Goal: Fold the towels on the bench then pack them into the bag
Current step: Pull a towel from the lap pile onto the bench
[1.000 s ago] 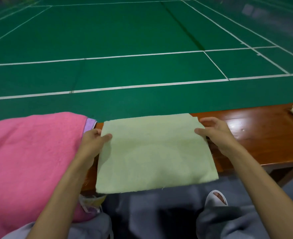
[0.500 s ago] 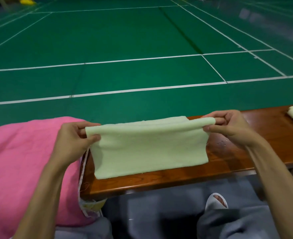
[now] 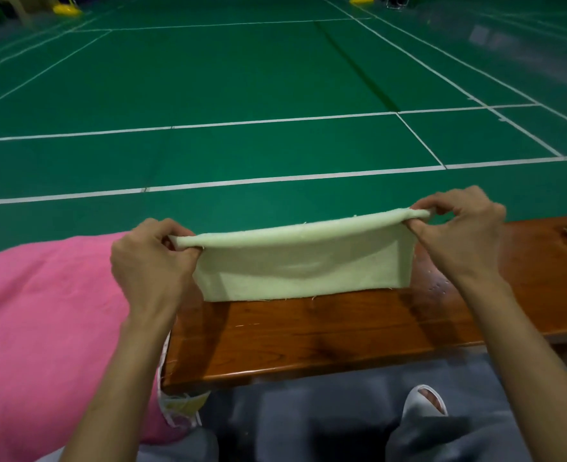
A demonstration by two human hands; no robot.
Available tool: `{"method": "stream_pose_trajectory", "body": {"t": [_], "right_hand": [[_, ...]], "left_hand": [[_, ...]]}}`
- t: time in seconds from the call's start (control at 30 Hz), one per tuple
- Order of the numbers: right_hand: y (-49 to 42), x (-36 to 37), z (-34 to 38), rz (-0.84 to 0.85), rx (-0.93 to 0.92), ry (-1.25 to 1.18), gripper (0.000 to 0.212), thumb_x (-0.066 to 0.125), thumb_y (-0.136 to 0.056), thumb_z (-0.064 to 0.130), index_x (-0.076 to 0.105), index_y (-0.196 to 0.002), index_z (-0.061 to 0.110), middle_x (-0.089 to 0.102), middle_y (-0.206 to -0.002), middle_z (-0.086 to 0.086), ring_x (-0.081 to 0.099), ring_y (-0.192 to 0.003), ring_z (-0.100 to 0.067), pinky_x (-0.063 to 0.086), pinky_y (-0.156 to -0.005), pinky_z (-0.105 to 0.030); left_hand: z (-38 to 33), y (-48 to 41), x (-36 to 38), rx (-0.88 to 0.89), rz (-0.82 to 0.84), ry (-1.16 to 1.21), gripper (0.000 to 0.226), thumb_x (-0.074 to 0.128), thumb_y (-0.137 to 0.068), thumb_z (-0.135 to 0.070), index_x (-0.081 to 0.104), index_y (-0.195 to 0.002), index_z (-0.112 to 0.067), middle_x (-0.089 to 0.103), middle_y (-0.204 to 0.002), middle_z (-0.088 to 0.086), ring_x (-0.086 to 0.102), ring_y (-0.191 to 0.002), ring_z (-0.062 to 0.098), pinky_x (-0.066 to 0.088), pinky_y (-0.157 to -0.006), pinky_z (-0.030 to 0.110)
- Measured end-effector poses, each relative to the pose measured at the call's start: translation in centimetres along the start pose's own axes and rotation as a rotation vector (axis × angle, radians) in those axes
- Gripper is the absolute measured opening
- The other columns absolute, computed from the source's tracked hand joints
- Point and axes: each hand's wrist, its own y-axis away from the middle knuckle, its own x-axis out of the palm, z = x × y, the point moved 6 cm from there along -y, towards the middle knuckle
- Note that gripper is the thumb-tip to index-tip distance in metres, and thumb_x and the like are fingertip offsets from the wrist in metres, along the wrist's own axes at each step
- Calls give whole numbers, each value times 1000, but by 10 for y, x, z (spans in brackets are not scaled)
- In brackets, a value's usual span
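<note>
Both hands (image 3: 152,258) (image 3: 462,238) have raised the towel (image 3: 302,268) higher off the bench (image 3: 342,335).

A green sports-court floor (image 3: 242,78) marked with white boundary lines (image 3: 275,178) fills the room beyond a glossy reddish-brown wooden tabletop (image 3: 325,335). Yellow objects (image 3: 63,9) sit at the far edge; grey floor (image 3: 292,421) lies below.
</note>
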Motion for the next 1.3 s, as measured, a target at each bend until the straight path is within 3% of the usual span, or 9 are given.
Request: {"method": "stream_pose_trajectory", "body": {"t": [0.2, 0.3, 0.53, 0.67, 0.77, 0.87, 1.0, 1.1, 1.3], "right_hand": [[4, 7, 14, -178, -202, -106, 12, 77, -75, -1, 68, -82, 3, 65, -104, -14, 57, -99, -33, 44, -83, -32], [12, 6, 15, -24, -288, -176, 16, 71, -70, -4, 61, -80, 5, 68, -112, -13, 62, -104, -33, 47, -86, -35], [109, 73, -51, 1056, -91, 93, 26, 67, -61, 23, 56, -75, 42, 47, -136, 4, 37, -139, -34, 34, -113, -42], [115, 61, -51, 1271, 0, 329, 31, 81, -65, 40, 57, -83, 32, 23, -163, 5, -5, -157, -26, 6, -126, -56], [98, 61, -38, 1091, 39, 182, 63, 69, -49, 86, 59, -81, 32, 37, -156, 5, 10, -157, -27, 13, -125, -57], [90, 84, -9, 702, -27, 139, 62, 41, -77, 83, 64, -104, 33, 36, -162, -4, 16, -156, -31, 16, -124, -59], [133, 140, 34, 781, -205, 210, 72, 19, -98, 65, 19, -162, 33, -6, -173, 2, -12, -158, -27, 2, -125, -60], [151, 158, 27, 858, -197, 279, 70, 9, -100, 64, -1, -164, 37, -14, -172, 4, -18, -157, -23, -4, -126, -58], [132, 142, -18, 823, -56, 347, 72, 0, -99, 65, -6, -164, 34, -16, -171, 5, -21, -156, -22, -8, -126, -55]], "left_hand": [[5, -7, 1, 139, -150, 160, 14, 75, -68, -4, 77, -80, -10, 56, -92, 10, 55, -86, 23, 40, -70, 31], [7, 5, -5, 263, -118, 198, 14, 65, -68, 5, 69, -76, -6, 59, -86, 10, 55, -81, 27, 40, -68, 34], [57, 77, 50, 249, 805, -62, 38, 67, -62, 5, 50, -64, -29, 55, -74, -12, 48, -76, 10, 37, -63, 35], [53, 80, 42, 163, 1096, -130, 33, 84, -64, -17, 57, -78, -31, 55, -90, -12, 53, -81, 15, 42, -64, 28], [46, 73, 38, 33, 1166, -113, 52, 93, -63, -54, 61, -97, -32, 54, -102, -11, 52, -85, 10, 43, -67, 25], [26, 67, 54, 38, 718, 26, 56, 70, -78, -73, 65, -108, -27, 61, -114, -7, 57, -103, 15, 48, -88, 33], [-3, 109, 110, 205, 684, -112, 68, 30, -102, -61, 34, -159, -25, 30, -167, 1, 21, -156, 23, 22, -125, 46], [2, 136, 137, 289, 831, -308, 74, 4, -98, -64, 0, -165, -34, -8, -172, -7, -16, -158, 17, 0, -129, 47], [32, 121, 125, 219, 787, -394, 80, 0, -96, -66, -4, -165, -27, -14, -171, -2, -20, -157, 17, -10, -127, 43]]}}
